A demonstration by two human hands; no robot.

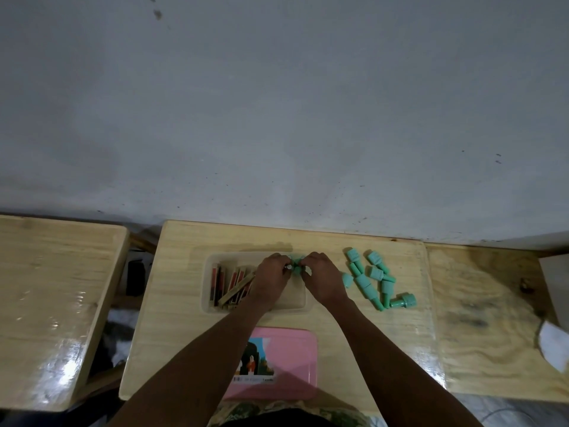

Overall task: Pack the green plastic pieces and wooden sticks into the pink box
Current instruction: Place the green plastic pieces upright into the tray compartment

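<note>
A clear box (pixel 300 306) stands in the middle of the small wooden table (pixel 184 303). Wooden sticks (pixel 229 285) with red and black faces lie in its left half. Both hands meet over the box's far right part. My left hand (pixel 272 280) and my right hand (pixel 321 280) pinch green plastic pieces (pixel 296 266) between their fingertips. A pile of several more green plastic pieces (pixel 374 280) lies on the table right of the box. The pink lid (pixel 289 365) with a picture label lies flat near me, partly under my forearms.
A second wooden table (pixel 46 303) stands to the left across a gap. Another wooden surface (pixel 480 322) adjoins on the right, with white paper (pixel 554 343) at its right edge. A grey wall rises right behind the tables.
</note>
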